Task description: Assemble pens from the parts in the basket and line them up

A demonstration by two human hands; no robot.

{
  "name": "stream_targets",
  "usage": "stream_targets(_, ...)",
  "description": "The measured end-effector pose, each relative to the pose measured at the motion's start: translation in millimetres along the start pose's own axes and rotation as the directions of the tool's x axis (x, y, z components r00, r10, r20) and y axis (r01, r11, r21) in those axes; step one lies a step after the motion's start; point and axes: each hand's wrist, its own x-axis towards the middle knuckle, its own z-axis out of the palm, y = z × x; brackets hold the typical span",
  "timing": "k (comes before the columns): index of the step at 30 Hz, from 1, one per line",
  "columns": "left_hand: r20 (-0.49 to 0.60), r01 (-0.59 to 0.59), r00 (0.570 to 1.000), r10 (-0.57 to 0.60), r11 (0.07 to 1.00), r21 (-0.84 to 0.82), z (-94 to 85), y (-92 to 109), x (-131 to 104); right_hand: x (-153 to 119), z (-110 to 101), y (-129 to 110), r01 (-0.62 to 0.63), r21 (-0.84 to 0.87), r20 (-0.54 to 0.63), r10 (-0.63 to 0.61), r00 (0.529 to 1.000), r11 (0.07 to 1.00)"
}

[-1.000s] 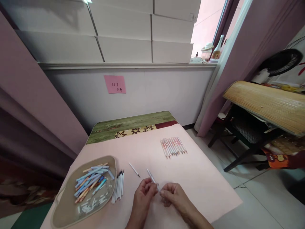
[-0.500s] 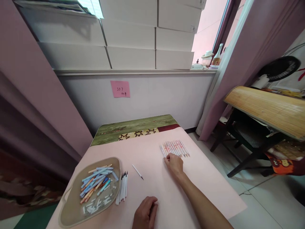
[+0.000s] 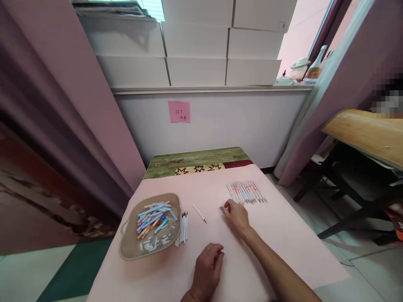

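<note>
White red-marked slim pens [image 3: 247, 191]: lined up on the pink tabletop [image 3: 204, 188].
Right hand [image 3: 236, 217]: curled beside the row, likely straightening it; grip hidden, can't tell.
Left hand [image 3: 208, 266]: half-curled; contents unclear.
White dark-tipped stick [image 3: 199, 213]: lying apart; picking it up calls for a fine pinch.
Pink square note [image 3: 179, 112]: "357", handwritten, smaller characters below.

I classify this location as a living area in a home. Indicators on my feed: purple curtains [image 3: 330, 92] flank a window [image 3: 307, 27]; a bottle [image 3: 315, 65] stands on its sill [image 3: 201, 89]. Along the far edge of the table [image 3: 267, 251], a decorative green tabletop [image 3: 201, 156] shows beyond a pink cover. Past the right edge, I note a dark chair [image 3: 352, 178] on floor tiles [image 3: 307, 228].
</note>
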Motion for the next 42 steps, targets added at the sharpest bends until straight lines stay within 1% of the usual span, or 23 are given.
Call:
stream_targets(3,-0.051,-0.02,0.998,0.02,1.0,0.001,-6.8,0,-3,-15,15,-32,0.095,0.028,0.068,-0.097,0.993,0.995)
stream_targets(5,-0.085,-0.042,0.995,0.047,0.998,0.055,-15.4,-2,-6,-19,25,-51,0.11,0.018,0.091,-0.111,0.99,0.994)
stream_targets(7,-0.118,-0.056,0.99,0.076,0.986,0.158,-27.2,-7,-12,-19,34,-64,0.104,-0.004,0.108,-0.103,0.989,0.995)
stream_targets(9,-0.163,-0.043,0.982,0.09,0.961,0.274,-40.3,-14,-22,-18,40,-73,0.094,-0.025,0.123,-0.09,0.988,0.995)
stream_targets(11,-0.212,-0.015,0.972,0.097,0.934,0.356,-52.2,-20,-32,-20,44,-78,0.086,-0.036,0.134,-0.081,0.988,0.996)
stream_targets(14,-0.262,0.008,0.96,0.101,0.923,0.386,-63.3,-27,-47,-29,50,-82,0.089,-0.021,0.14,-0.085,0.986,0.996)
stream_targets(19,-0.291,0.016,0.953,0.089,0.941,0.339,-65.0,-28,-58,-52,66,-86,0.138,0.094,0.119,-0.149,0.982,0.986)
stream_targets(23,-0.307,0.012,0.947,0.095,0.944,0.329,-64.2,-26,-60,-65,75,-79,0.193,0.23,0.053,-0.211,0.976,0.954)
stream_targets(25,-0.329,0.032,0.939,0.096,0.931,0.363,-64.3,-28,-59,-68,76,-72,0.218,0.296,0.012,-0.232,0.973,0.93)
stream_targets(28,-0.366,0.077,0.924,0.109,0.885,0.459,-63.2,-32,-59,-73,80,-61,0.262,0.387,-0.05,-0.264,0.963,0.884)
stream_targets(30,-0.349,0.064,0.925,0.149,0.845,0.531,-61.7,-35,-58,-76,83,-56,0.292,0.434,-0.087,-0.282,0.955,0.852)
stream_targets(33,-0.276,-0.014,0.932,0.236,0.782,0.624,-59.6,-35,-58,-79,89,-53,0.326,0.483,-0.13,-0.302,0.944,0.813)
stream_targets(35,-0.247,-0.041,0.93,0.272,0.747,0.664,-59.0,-34,-59,-79,92,-51,0.343,0.505,-0.15,-0.31,0.939,0.792)
stream_targets(42,-0.229,-0.038,0.934,0.275,0.711,0.702,-60.4,-31,-57,-78,94,-50,0.371,0.546,-0.18,-0.328,0.927,0.751)
